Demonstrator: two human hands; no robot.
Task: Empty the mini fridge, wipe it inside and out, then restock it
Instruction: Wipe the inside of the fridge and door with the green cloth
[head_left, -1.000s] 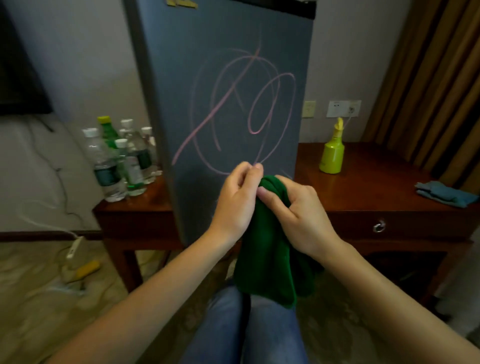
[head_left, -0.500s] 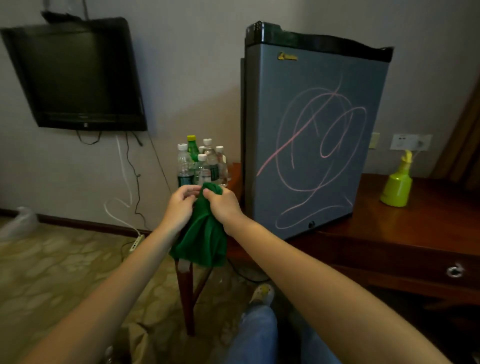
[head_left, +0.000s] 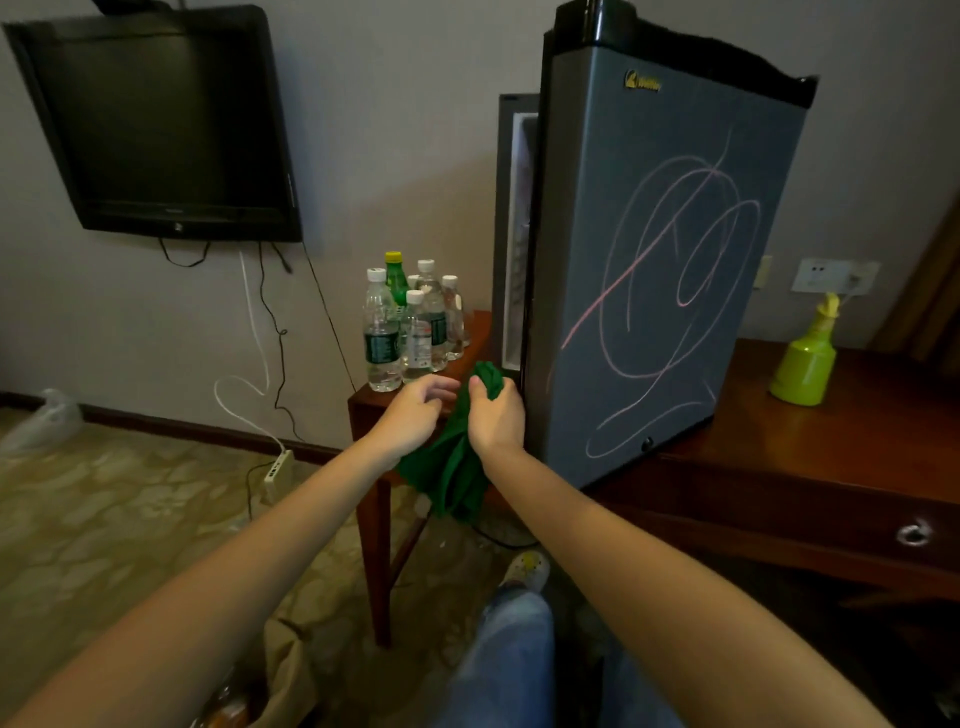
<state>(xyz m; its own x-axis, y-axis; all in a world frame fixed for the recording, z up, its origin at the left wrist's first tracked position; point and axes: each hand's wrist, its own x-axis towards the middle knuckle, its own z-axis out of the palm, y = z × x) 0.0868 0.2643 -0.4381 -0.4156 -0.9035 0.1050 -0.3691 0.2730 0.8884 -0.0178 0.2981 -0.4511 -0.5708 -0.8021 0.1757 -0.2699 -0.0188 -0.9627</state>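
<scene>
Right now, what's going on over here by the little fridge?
A person faces the mini fridge, whose door is slightly ajar and covered in pink scribbles. Their right hand grips the bunched top of a green cloth, the rest hanging down. The left hand sits beside it, fingers loosely curled, not seeming to grip. Drink bottles stand clustered on the wooden table left of the fridge, and a green spray bottle stands to its right. The scribbles are not yet wiped off.

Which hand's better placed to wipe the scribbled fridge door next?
Likely right. The right hand grips the dark green cloth and sits beside the grey mini fridge door; the left hand looks empty.
</scene>
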